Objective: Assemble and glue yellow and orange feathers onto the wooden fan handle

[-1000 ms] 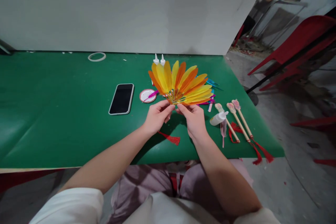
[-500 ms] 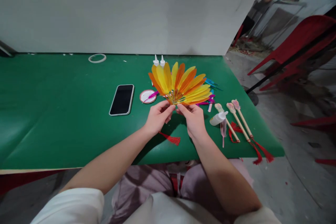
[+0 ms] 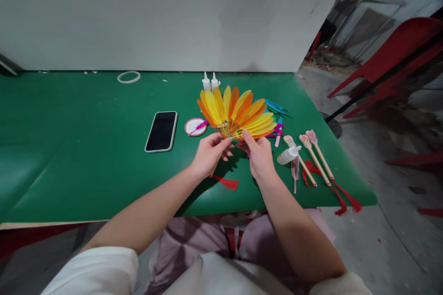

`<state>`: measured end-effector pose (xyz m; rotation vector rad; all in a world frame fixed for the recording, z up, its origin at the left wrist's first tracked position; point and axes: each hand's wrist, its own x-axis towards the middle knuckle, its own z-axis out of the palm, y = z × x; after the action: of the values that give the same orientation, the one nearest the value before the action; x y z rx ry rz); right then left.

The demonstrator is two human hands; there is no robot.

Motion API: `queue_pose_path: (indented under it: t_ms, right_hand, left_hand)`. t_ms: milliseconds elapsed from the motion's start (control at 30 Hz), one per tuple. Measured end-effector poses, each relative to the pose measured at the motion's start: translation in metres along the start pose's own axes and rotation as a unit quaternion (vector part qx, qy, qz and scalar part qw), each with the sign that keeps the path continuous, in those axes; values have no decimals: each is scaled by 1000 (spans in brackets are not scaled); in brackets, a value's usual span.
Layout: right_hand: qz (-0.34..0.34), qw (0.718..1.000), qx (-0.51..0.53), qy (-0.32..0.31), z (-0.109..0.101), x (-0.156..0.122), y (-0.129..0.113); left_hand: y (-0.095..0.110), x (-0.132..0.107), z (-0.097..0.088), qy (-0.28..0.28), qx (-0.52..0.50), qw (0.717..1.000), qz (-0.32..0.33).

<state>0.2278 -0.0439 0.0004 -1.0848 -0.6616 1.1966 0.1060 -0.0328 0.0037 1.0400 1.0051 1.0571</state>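
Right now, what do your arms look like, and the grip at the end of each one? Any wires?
No wires! My left arm and right arm come out of plain, loose white short sleeves and narrow toward the wrists. My left grip and right grip are just bare human hands: no gloves, and no rings or watch that I can see.

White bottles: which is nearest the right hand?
The white bottle beside the wooden sticks, just right of the right hand. The other two bottles stand together beyond the feather fan.
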Motion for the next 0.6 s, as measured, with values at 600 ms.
queue_pose_path:
  t_ms: [600]
  right_hand:
    - [-6,999,28,24,4,-2,2]
  left_hand:
    - [-4,-1,-1,-31,5,999,-7]
